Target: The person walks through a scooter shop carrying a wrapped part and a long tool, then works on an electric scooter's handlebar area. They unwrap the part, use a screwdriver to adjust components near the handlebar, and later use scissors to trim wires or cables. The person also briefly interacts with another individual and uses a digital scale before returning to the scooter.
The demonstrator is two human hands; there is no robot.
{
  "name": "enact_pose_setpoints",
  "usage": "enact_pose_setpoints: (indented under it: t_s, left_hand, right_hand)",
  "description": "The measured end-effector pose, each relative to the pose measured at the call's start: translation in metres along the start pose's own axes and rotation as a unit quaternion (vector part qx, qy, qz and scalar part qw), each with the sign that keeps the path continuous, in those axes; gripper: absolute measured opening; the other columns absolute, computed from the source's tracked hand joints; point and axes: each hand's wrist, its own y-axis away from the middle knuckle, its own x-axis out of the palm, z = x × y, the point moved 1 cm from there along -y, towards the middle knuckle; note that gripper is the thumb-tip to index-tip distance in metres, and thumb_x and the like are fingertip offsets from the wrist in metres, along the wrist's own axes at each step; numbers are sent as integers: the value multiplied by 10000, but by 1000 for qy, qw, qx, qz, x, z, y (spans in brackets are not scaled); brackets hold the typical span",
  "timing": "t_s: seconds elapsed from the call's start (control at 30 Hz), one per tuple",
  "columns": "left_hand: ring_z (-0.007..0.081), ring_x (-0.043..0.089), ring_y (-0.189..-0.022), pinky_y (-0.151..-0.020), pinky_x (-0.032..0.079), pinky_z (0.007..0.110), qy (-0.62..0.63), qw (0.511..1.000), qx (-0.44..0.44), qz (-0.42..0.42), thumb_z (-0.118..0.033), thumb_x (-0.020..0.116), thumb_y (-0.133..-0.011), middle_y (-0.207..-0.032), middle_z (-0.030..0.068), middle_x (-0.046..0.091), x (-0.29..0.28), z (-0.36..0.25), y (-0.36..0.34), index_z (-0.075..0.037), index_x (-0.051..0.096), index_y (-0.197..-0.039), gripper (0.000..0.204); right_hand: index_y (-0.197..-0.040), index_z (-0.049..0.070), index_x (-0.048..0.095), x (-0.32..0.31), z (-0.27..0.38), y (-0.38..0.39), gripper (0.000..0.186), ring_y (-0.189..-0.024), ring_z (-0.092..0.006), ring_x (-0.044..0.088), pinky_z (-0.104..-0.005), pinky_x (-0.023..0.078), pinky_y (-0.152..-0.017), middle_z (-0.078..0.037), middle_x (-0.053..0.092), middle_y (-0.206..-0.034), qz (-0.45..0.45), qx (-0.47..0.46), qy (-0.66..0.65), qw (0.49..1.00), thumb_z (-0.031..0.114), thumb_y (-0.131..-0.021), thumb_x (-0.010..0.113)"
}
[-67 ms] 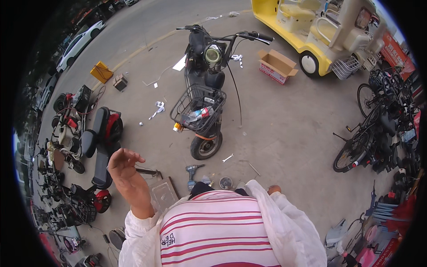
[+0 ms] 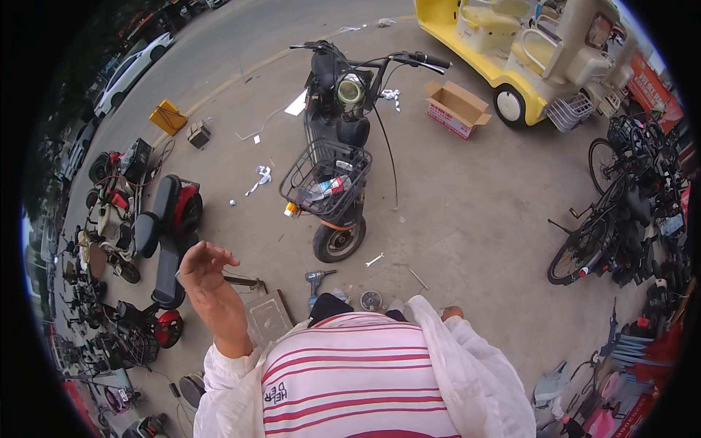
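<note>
My left hand (image 2: 209, 281) is raised at left of my torso, fingers loosely bent and apart, holding nothing. Only a small part of my right hand (image 2: 452, 312) shows beside my white sleeve; its fingers are hidden. A black electric scooter (image 2: 336, 128) with a wire basket (image 2: 292, 186) stands ahead, a loose cable hanging from its handlebar. On the pavement before my feet lie a cordless drill (image 2: 316, 281), a wrench (image 2: 374, 259), a thin metal bar (image 2: 418, 279) and a round metal part (image 2: 371, 299). A worn square board (image 2: 266, 317) lies below my left hand.
Parked scooters (image 2: 166, 241) crowd the left, bicycles (image 2: 595, 233) the right. A yellow electric cart (image 2: 511, 80) stands back right, near an open cardboard box (image 2: 456, 109). A yellow stand (image 2: 168, 117), a small dark block (image 2: 198, 134) and paper scraps (image 2: 259, 179) lie behind. A road runs beyond.
My left hand has shifted very slightly upward; everything else looks the same.
</note>
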Motion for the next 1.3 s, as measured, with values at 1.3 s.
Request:
enact_pose_setpoints:
  t_s: [1.3]
  left_hand:
    - [196, 683, -842, -693, 520, 306, 100, 863, -260, 422, -130, 667, -867, -1028, 175, 677, 215, 642, -319, 47, 627, -1103, 297]
  right_hand:
    - [-1039, -23, 665, -228, 816, -28, 307, -726, -123, 585, -278, 491, -654, -77, 669, -855, -278, -171, -496, 805, 261, -958, 582]
